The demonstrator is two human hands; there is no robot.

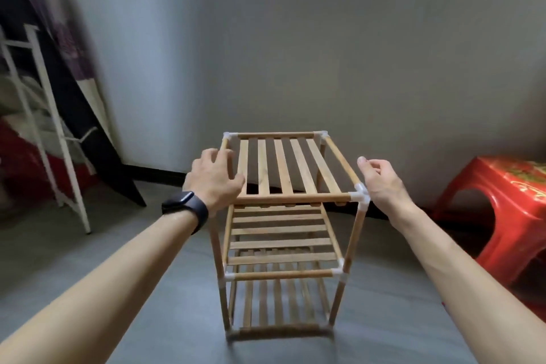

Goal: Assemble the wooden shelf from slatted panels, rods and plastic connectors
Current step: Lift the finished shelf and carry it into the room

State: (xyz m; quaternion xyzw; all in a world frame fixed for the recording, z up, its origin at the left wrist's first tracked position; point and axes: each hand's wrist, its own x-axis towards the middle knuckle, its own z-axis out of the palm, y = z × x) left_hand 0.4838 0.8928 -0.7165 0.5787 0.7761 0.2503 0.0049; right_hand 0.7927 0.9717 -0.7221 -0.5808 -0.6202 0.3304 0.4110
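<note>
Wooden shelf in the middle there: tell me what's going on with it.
A person reaches out to the wooden shelf, which is upright on the grey floor with three slatted tiers in place. The left hand rests on the top tier's near-left corner. The right hand hovers by the near-right white connector, fingers loosely curled, holding nothing. A red stool sits to the right.

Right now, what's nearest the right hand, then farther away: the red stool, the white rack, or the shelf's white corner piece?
1. White corner piece, right beside the right hand.
2. Red stool, off to the right.
3. White rack, far left.
</note>
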